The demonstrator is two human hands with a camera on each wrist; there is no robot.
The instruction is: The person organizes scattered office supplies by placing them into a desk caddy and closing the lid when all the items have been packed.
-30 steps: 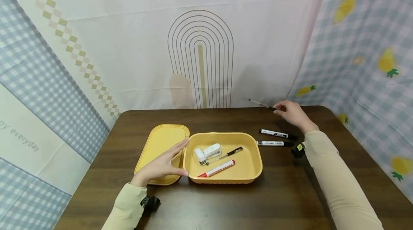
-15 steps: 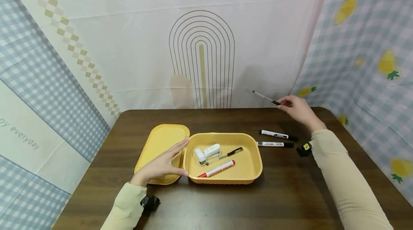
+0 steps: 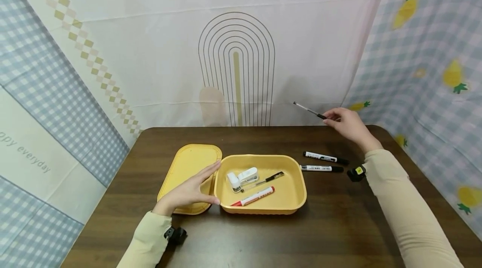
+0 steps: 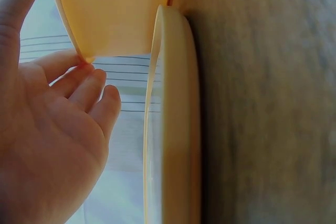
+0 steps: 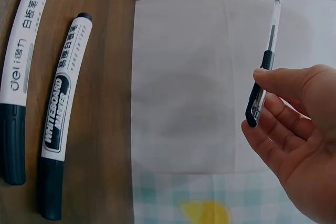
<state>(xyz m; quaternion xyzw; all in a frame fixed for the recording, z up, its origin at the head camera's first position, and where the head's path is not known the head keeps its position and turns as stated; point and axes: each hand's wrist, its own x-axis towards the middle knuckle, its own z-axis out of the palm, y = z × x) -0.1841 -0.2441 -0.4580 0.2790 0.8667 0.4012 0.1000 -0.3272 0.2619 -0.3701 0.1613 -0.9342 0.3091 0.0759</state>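
Note:
In the right wrist view my right hand [image 5: 294, 129] pinches a clear gel pen [image 5: 269, 51] by its black-capped end, between thumb and fingers. In the head view this pen is raised over the table's back edge, pointing up and left. My left hand [image 3: 188, 195] spreads its thumb and fingers at the left end of a yellow box [image 3: 291, 192], fingertips touching its rim. The box holds a red-capped marker [image 3: 254, 197], a black gel pen [image 3: 273, 177] and white small items [image 3: 247, 174]. Under the left hand lies the yellow lid [image 3: 193, 159].
Two black-capped whiteboard markers lie right of the box: the rear marker [image 3: 320, 156] and the front marker [image 3: 318, 168], whose end meets the box's rim. Patterned cloth [image 3: 169, 71] hangs behind the dark wooden table [image 3: 282, 238].
My right hand has risen and moved slightly right and back with the gel pen, mostly in the first half second. The left hand and the box have stayed put.

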